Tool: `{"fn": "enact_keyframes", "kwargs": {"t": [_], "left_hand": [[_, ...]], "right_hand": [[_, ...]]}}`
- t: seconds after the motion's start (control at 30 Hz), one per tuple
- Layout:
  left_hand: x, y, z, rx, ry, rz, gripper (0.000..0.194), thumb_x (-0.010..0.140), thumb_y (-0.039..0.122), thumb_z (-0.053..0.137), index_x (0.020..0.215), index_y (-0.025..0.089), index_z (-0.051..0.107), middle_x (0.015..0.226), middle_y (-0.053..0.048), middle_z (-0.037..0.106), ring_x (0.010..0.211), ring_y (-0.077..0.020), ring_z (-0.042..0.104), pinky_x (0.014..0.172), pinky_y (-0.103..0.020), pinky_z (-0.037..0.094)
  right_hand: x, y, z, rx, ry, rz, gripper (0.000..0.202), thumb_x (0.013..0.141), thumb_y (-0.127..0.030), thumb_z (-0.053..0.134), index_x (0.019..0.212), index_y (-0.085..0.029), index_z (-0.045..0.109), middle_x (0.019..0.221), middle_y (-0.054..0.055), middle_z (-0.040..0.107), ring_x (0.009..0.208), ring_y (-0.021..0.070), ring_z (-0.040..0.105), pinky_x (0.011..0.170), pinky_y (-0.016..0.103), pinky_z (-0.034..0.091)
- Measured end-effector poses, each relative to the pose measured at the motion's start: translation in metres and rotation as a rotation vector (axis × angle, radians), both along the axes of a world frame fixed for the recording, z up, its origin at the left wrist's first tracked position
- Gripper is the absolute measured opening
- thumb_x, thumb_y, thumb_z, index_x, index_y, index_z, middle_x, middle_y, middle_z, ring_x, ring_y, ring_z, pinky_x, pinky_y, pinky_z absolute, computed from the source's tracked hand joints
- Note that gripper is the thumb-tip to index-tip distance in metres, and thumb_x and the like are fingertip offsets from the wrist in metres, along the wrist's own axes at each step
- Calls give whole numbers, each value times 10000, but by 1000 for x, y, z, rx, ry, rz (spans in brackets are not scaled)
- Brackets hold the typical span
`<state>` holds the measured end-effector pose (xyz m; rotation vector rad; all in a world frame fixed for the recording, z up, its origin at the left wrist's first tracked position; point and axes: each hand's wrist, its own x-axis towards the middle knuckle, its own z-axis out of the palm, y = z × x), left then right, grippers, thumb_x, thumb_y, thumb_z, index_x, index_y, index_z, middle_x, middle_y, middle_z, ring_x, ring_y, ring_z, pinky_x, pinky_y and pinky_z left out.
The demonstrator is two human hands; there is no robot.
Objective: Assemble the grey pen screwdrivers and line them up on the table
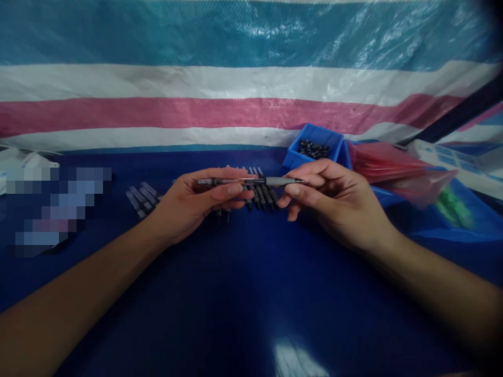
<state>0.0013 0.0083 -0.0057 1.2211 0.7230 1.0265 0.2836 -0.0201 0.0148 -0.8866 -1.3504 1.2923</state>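
Observation:
A slim pen with a grey grip and a dark pointed tip lies level between my two hands, above the table. Its clear barrel end is pinched between the thumb and fingers of my left hand. At the tip end, the thumb and fingertips of my right hand close on it. Behind and below the hands, several dark pens rest in a row on the table, partly hidden by my fingers. More clear pen barrels lie to the left, partly covered by my left wrist.
A blue bin of small black parts stands at the back right. Beside it are a red plastic bag and a green bundle in blue containers. The dark blue table meets a striped sheet behind.

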Motion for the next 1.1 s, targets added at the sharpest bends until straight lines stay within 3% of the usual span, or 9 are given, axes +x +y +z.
{"fn": "enact_keyframes", "kwargs": {"t": [0.2, 0.37, 0.57, 0.7, 0.77, 0.83, 0.93, 1.03, 1.1], "left_hand": [[0, 0, -1, 18, 29, -19, 254, 949, 392, 1016, 1183, 321, 947, 1158, -77, 915, 894, -215, 893, 791, -289, 759], [0, -3, 1, 23, 26, -46, 225, 967, 319, 1007, 1184, 333, 950, 1102, -61, 919, 893, -201, 893, 819, -277, 754], [-2, -5, 1, 35, 57, -124, 215, 986, 304, 990, 1195, 340, 951, 1108, -70, 918, 928, -247, 907, 925, -382, 777], [-1, -3, 0, 13, 23, -67, 208, 980, 301, 995, 1181, 338, 954, 1084, -66, 919, 892, -219, 899, 858, -315, 766], [0, -2, -1, -1, 0, -39, 197, 974, 296, 1000, 1164, 329, 956, 1042, -59, 919, 852, -193, 890, 812, -260, 748], [0, -2, 0, -13, -8, -31, 196, 971, 291, 1004, 1158, 322, 957, 1011, -49, 917, 827, -173, 882, 788, -224, 734], [-1, -4, 2, -25, 17, -36, 222, 962, 292, 1014, 1175, 304, 953, 1007, -51, 916, 829, -175, 882, 792, -225, 733], [-1, -6, 3, -25, 41, -43, 238, 954, 294, 1021, 1182, 283, 953, 1014, -68, 916, 833, -193, 885, 811, -258, 745], [-1, -6, 3, -31, 35, -35, 245, 943, 298, 1028, 1176, 279, 955, 1011, -73, 915, 823, -197, 884, 802, -264, 747]], "right_hand": [[-1, -5, 0, 130, -52, -69, 129, 936, -275, 1015, 982, -282, 895, 1231, 81, 894, 864, 209, 834, 727, 385, 736], [-4, -9, 4, 103, -115, -85, 193, 948, -395, 1014, 1037, -275, 892, 876, 42, 884, 725, 209, 808, 610, 344, 670], [-4, -14, 8, 91, -346, -62, 550, 1110, -666, 748, 742, -264, 820, 607, 38, 751, 502, 150, 664, 499, 295, 544], [-3, -13, 9, 62, -190, 7, 305, 1053, -567, 877, 1221, -314, 847, 877, 27, 861, 680, 193, 794, 560, 298, 614], [-3, -11, 9, 53, -134, 46, 383, 1006, -427, 961, 1342, -323, 808, 992, 27, 889, 784, 206, 836, 610, 299, 656], [-2, -8, 8, 66, -121, 52, 300, 1000, -359, 969, 1262, -284, 844, 982, 32, 893, 804, 200, 836, 621, 288, 664], [0, -7, 7, 80, -177, 17, 206, 1026, -425, 938, 1053, -229, 882, 905, 42, 883, 705, 167, 783, 600, 270, 643], [1, -7, 5, 59, -300, 3, 484, 1110, -589, 791, 830, -200, 854, 746, 51, 827, 560, 126, 691, 539, 248, 586], [1, -7, 4, 46, -293, 18, 477, 1122, -615, 760, 899, -207, 866, 741, 50, 824, 559, 134, 702, 509, 244, 573]]}}
